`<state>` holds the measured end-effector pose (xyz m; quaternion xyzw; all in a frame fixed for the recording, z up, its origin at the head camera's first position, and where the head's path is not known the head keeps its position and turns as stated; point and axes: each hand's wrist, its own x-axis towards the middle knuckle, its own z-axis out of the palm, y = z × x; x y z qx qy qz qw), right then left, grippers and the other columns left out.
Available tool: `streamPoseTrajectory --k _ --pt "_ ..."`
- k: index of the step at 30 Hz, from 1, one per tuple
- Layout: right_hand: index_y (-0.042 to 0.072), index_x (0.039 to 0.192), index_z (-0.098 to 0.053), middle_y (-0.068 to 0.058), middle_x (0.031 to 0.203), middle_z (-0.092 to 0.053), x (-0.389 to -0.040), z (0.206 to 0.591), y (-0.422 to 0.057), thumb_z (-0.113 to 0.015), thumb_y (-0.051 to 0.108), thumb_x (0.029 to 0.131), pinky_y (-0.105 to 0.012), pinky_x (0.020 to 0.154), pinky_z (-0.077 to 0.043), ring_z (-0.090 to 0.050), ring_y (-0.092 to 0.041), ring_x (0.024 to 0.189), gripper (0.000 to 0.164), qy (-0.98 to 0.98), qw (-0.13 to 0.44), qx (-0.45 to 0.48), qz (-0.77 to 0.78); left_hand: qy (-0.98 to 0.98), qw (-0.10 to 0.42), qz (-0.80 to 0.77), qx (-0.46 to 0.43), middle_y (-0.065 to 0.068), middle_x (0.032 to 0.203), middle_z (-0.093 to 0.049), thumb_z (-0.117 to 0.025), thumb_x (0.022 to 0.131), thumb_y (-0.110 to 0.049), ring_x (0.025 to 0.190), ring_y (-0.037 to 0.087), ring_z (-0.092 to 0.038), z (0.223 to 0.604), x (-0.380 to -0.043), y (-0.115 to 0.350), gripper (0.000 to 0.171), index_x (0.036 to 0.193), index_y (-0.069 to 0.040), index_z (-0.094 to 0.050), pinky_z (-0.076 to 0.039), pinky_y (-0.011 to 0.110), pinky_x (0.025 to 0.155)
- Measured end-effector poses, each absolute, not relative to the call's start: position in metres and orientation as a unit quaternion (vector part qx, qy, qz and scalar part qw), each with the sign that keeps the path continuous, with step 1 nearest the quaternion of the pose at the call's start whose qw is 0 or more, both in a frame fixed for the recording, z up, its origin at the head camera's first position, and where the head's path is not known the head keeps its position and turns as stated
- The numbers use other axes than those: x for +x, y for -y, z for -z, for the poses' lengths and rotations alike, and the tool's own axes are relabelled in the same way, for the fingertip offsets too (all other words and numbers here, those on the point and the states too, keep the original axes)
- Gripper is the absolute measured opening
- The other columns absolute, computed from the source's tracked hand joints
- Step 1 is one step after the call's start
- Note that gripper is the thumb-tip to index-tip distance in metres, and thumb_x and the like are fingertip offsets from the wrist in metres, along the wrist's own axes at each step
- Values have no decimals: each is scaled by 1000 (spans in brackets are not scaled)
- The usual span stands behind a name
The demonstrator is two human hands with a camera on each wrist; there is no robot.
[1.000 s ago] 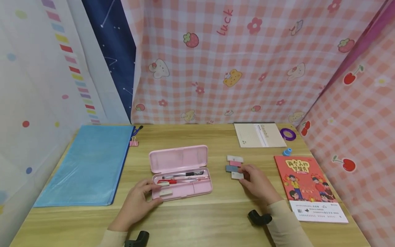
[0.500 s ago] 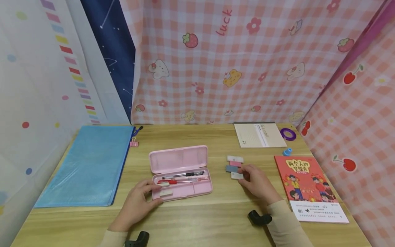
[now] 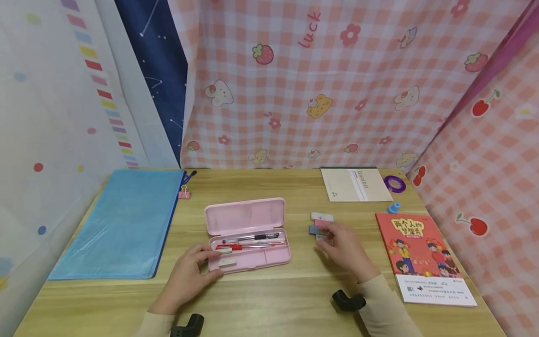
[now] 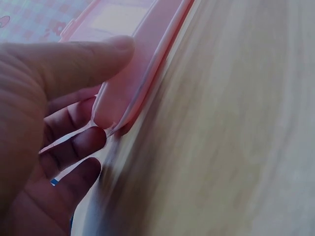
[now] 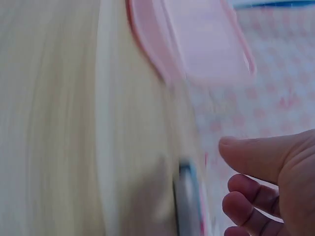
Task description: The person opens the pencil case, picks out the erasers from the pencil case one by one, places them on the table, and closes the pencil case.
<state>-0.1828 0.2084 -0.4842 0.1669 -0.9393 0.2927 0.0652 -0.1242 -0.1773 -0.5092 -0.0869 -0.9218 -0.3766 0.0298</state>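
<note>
An unlatched pink pencil case (image 3: 275, 255) lies with its lid back. Inside are a black pen (image 3: 265, 237), a red pen (image 3: 233, 247) and two white erasers (image 3: 228, 262). My left hand (image 3: 185, 278) holds the case's left end, the thumb over its near side and fingers around the end in the left wrist view. To the right, a white eraser (image 3: 322, 216), a pink one (image 3: 321, 223), a blue one (image 3: 314, 230) and another white one lie in a staggered row. Over the nearest hovers my right hand (image 3: 347, 252), thumb and fingers apart in the right wrist view.
A blue folder (image 3: 122, 224) covers the left, with a pink binder clip (image 3: 184, 194) beside it. At right are a red book (image 3: 421, 248), a light blue cone-shaped item (image 3: 393, 208), a notebook (image 3: 345, 185) and a purple tape roll (image 3: 395, 178).
My right hand has shifted slightly left and now covers most of the nearest white eraser. The left hand and pencil case have stayed in place.
</note>
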Motion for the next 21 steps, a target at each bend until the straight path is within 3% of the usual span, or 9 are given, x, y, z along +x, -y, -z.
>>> streamPoseTrajectory --k 6,16,21 --pt "7 104 -69 -2 95 -65 -181 475 -149 -77 13 82 -30 72 -53 -60 -17 84 24 914 41 257 -313 921 42 381 -76 -2 111 -59 -87 70 -26 104 19 -56 508 -124 181 45 110 -11 -72 -49 44 91" --pt "13 104 -70 4 95 -67 -189 472 -53 -70 24 88 -23 79 -50 -59 -8 86 19 889 -26 372 -266 931 57 352 -78 4 117 -58 -86 70 -35 114 27 -52 513 -125 187 55 114 -7 -70 -43 50 98" --pt "16 101 -72 9 89 -64 -192 479 -28 -68 25 89 -19 73 -47 -55 -4 79 16 890 -34 395 -227 930 67 351 -90 4 117 -59 -86 70 -35 114 27 -52 514 -125 187 54 113 -7 -70 -44 50 98"
